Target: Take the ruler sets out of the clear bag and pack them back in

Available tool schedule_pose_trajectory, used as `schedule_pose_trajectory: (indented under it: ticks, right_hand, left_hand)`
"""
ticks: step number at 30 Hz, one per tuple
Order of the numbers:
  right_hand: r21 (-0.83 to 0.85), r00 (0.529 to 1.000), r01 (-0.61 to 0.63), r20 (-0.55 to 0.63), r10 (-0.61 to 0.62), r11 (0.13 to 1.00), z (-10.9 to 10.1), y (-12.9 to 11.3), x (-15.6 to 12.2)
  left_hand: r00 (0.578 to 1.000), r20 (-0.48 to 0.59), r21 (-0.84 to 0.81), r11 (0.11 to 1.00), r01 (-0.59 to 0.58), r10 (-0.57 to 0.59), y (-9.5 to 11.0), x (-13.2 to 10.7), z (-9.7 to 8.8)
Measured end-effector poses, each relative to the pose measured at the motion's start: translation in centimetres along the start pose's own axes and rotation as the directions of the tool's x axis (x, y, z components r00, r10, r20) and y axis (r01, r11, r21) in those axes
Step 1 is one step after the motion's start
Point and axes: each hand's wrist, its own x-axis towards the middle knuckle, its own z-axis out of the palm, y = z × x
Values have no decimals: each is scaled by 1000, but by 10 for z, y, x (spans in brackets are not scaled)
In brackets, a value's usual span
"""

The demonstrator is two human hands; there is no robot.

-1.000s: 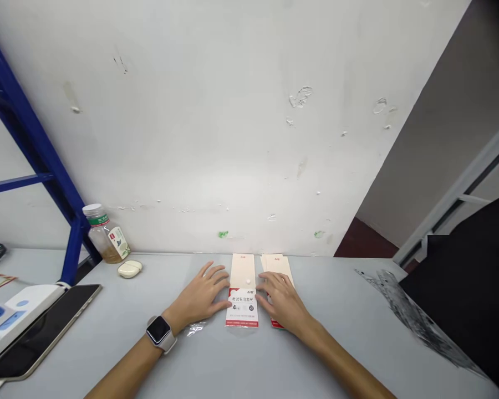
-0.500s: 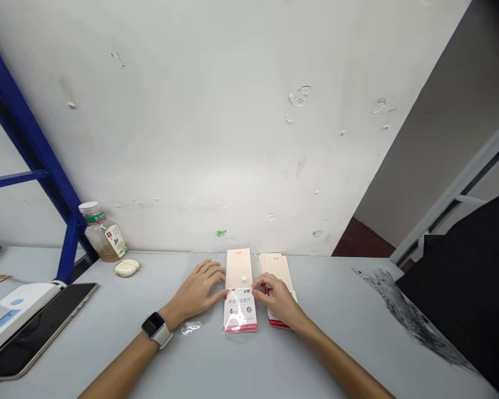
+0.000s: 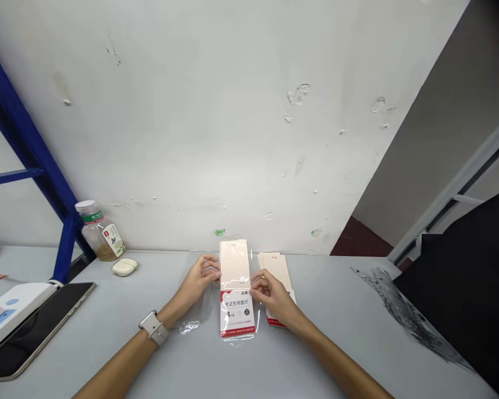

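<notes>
So we've got the ruler pack point(image 3: 236, 288) in both hands, mid-surface point(image 3: 324, 343), not far from the wall. Our left hand point(image 3: 197, 281) has its grip pinched on the pack's left edge, fingers curled round it. Our right hand point(image 3: 274, 296) pinches the right edge a touch lower.

Our take on doing this bit well: keep both pinches light and right at the edges. That way the clear sleeve doesn't crumple and the card inside doesn't bow. Keep the hands level too, or the pack twists.

The long axis runs straight away from us toward the wall. The red printed end is nearest us and the plain cream end points at the wall, looking a bit raised. We can't tell if the near end touches the surface.

A stack of similar cards point(image 3: 276, 269) lies just beside it on the right, lined up the same way. A clear plastic scrap point(image 3: 190, 327) sits near our left wrist.
</notes>
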Motion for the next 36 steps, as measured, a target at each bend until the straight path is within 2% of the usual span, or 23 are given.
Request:
schedule_pose_trajectory:
  ticks: [4,8,11,19,24,27,30,36]
  right_hand:
    - [110,999,-35,-15,36,993,0,2,2]
    - [92,999,-34,-11,35,995,0,5,3]
    - [63,1000,-17,-12,17,998,0,7,3]
    - [132,997,-26,-64,35,991,-12,-1,4]
    - [185,995,-87,-39,96,979,-38,-10,3]
    - [124,985,-163,-27,168,979,-59,-13,2]
    - [56,982,-188,-19,190,980,-77,-14,0]
    - [-63,944,-329,-6,330,942,-96,-14,-2]
  left_hand:
    - [997,64,-10,999,47,-46,3,-4,2]
    - [988,143,-28,997,67,-62,4,-5,4]
    - [987,154,-35,998,57,-51,3,-4,4]
    - [997,36,22,998,61,-62,7,0,-8]
    - [994,-69,10,996,89,-88,12,3,-24]
    - [987,-116,13,994,112,-110,12,6,-35]
    - [979,-151,55,988,147,-137,11,10,-45]
    - [953,-260,278,933,227,-155,6,14,-59]
